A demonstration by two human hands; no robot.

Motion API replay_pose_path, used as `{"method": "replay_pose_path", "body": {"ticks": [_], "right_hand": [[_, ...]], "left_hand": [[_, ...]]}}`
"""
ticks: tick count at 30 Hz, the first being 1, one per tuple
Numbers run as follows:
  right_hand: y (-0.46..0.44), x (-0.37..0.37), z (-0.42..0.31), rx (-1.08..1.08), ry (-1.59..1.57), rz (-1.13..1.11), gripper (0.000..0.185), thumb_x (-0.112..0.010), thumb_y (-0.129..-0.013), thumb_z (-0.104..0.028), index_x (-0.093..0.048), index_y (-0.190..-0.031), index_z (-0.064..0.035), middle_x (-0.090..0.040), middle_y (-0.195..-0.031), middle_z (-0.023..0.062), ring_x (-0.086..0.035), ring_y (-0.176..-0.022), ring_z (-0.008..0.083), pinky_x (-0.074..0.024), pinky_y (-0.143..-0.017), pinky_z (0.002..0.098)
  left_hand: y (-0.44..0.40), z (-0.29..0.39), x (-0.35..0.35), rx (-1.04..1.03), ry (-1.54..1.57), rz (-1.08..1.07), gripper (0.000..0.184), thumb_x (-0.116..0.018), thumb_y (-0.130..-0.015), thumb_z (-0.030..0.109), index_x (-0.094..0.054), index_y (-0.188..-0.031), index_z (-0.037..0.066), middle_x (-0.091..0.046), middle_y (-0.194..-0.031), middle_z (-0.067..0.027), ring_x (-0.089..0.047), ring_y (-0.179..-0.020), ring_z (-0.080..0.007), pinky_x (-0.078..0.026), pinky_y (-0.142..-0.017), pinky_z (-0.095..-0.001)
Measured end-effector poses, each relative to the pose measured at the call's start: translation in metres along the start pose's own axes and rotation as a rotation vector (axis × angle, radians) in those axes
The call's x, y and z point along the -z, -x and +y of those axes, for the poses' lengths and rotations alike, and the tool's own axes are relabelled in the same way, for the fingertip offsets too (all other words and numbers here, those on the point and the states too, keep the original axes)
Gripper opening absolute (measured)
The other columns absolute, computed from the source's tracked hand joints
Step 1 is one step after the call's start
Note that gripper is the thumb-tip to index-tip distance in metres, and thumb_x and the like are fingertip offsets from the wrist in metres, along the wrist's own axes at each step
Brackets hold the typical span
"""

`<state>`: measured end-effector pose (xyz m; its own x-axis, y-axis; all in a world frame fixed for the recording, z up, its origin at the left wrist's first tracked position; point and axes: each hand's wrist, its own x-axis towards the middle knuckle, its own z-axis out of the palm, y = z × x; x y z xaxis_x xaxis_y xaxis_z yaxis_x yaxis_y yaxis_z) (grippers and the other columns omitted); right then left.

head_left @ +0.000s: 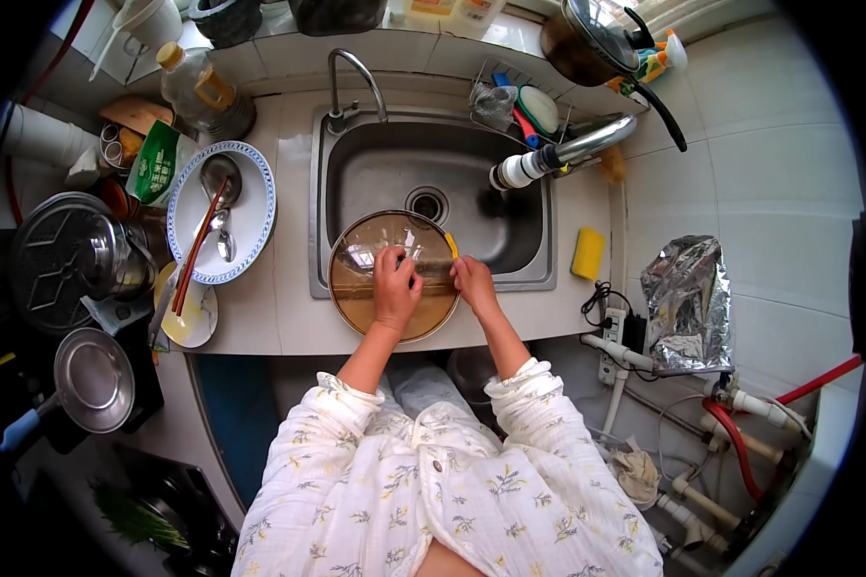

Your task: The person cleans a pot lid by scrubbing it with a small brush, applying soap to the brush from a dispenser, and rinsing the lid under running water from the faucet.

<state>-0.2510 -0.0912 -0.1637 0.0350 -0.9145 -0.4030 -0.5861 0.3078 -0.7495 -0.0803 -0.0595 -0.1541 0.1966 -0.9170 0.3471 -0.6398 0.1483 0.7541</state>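
Note:
A round glass pot lid (380,313) with a metal rim lies over the front edge of the sink (356,183), partly above the basin. My left hand (394,290) is closed at the lid's middle, around its knob, which is mostly hidden by the fingers. At the lid's right rim my right hand (474,284) is closed in a pinch. From its fingertips a narrow yellow strip (451,246) sticks out along the rim; what kind of thing it is I cannot make out.
Left of the sink are a blue-rimmed bowl (250,212) with a ladle and spoons, a small plate (197,322) and chopsticks (197,255). A faucet (361,67) rises behind the basin. A yellow sponge (588,253) sits to the right, below a pan (587,53).

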Motion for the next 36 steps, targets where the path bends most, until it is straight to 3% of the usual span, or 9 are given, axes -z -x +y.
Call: {"method": "replay_pose_path", "body": {"ticks": [3, 6, 9, 15, 21, 24, 30, 33, 36], "right_hand": [[0.014, 0.004, 0.019, -0.084, -0.167, -0.061, 0.033, -0.045, -0.095, -0.025, -0.057, -0.072, -0.0042, -0.050, -0.050, 0.0050, -0.049, -0.045, 0.0163, -0.0387, -0.046, 0.0328], [0.043, 0.017, 0.016, -0.365, -0.320, -0.102, 0.031, -0.046, -0.096, -0.025, -0.055, -0.072, -0.0071, -0.044, -0.051, -0.0032, -0.034, -0.038, 0.0063, -0.0258, -0.036, 0.0232], [0.021, 0.011, 0.018, -0.174, -0.229, -0.076, 0.033, -0.046, -0.094, -0.025, -0.056, -0.070, -0.0046, -0.049, -0.050, 0.0021, -0.043, -0.042, 0.0107, -0.0338, -0.041, 0.0277], [-0.016, -0.002, 0.007, -0.069, -0.178, -0.031, 0.033, -0.045, -0.094, -0.024, -0.055, -0.069, -0.0050, -0.046, -0.049, 0.0011, -0.042, -0.042, 0.0091, -0.0335, -0.042, 0.0264], [0.011, 0.025, 0.019, -0.227, -0.253, -0.174, 0.032, -0.047, -0.093, -0.023, -0.057, -0.070, -0.0044, -0.049, -0.050, 0.0019, -0.045, -0.044, 0.0109, -0.0357, -0.044, 0.0273], [-0.032, 0.006, 0.009, -0.071, -0.141, -0.160, 0.032, -0.048, -0.094, -0.025, -0.057, -0.070, -0.0048, -0.048, -0.050, 0.0005, -0.045, -0.044, 0.0097, -0.0350, -0.044, 0.0261], [-0.020, 0.025, 0.018, -0.098, -0.147, -0.232, 0.034, -0.048, -0.094, -0.025, -0.058, -0.069, -0.0053, -0.048, -0.050, 0.0002, -0.045, -0.045, 0.0093, -0.0355, -0.044, 0.0264], [0.001, 0.046, 0.012, -0.318, -0.239, -0.306, 0.034, -0.048, -0.094, -0.026, -0.057, -0.068, -0.0052, -0.050, -0.052, 0.0007, -0.046, -0.046, 0.0091, -0.0362, -0.044, 0.0263], [-0.030, 0.027, 0.008, -0.146, -0.174, -0.255, 0.035, -0.049, -0.094, -0.028, -0.057, -0.068, -0.0050, -0.051, -0.053, 0.0004, -0.046, -0.046, 0.0087, -0.0364, -0.045, 0.0259]], "left_hand": [[-0.003, 0.000, -0.001, -0.003, -0.001, 0.001, 0.018, -0.062, -0.062, -0.003, -0.048, -0.072, 0.001, -0.052, -0.098, -0.0155, -0.050, -0.098, -0.0366, -0.043, -0.084, -0.0445], [-0.002, 0.000, 0.001, 0.010, 0.005, -0.010, 0.019, -0.062, -0.062, -0.003, -0.048, -0.073, 0.001, -0.052, -0.098, -0.0156, -0.050, -0.097, -0.0366, -0.043, -0.083, -0.0445], [-0.004, 0.000, 0.001, 0.007, 0.003, -0.015, 0.019, -0.062, -0.061, -0.003, -0.048, -0.073, 0.002, -0.052, -0.098, -0.0156, -0.050, -0.097, -0.0364, -0.043, -0.083, -0.0446], [-0.005, 0.001, -0.003, 0.025, 0.010, -0.019, 0.019, -0.062, -0.061, -0.003, -0.048, -0.073, 0.002, -0.052, -0.096, -0.0152, -0.050, -0.095, -0.0361, -0.043, -0.082, -0.0440], [-0.003, 0.000, 0.000, 0.009, 0.025, -0.039, 0.019, -0.063, -0.061, -0.003, -0.048, -0.072, 0.002, -0.052, -0.095, -0.0142, -0.050, -0.094, -0.0358, -0.044, -0.080, -0.0437], [-0.006, 0.000, 0.001, 0.003, 0.033, -0.046, 0.020, -0.063, -0.060, -0.003, -0.048, -0.072, 0.002, -0.051, -0.094, -0.0142, -0.050, -0.094, -0.0358, -0.043, -0.080, -0.0440], [-0.004, 0.000, 0.001, -0.002, 0.038, -0.049, 0.021, -0.062, -0.059, -0.003, -0.047, -0.071, 0.002, -0.051, -0.092, -0.0143, -0.049, -0.094, -0.0360, -0.043, -0.080, -0.0447], [-0.002, -0.003, 0.001, 0.017, 0.049, -0.071, 0.020, -0.063, -0.059, -0.003, -0.050, -0.075, 0.001, -0.050, -0.093, -0.0141, -0.049, -0.098, -0.0363, -0.043, -0.083, -0.0450], [-0.002, -0.003, 0.001, 0.018, 0.059, -0.104, 0.020, -0.063, -0.060, -0.002, -0.051, -0.076, 0.001, -0.051, -0.094, -0.0141, -0.049, -0.100, -0.0365, -0.043, -0.085, -0.0449]]}}
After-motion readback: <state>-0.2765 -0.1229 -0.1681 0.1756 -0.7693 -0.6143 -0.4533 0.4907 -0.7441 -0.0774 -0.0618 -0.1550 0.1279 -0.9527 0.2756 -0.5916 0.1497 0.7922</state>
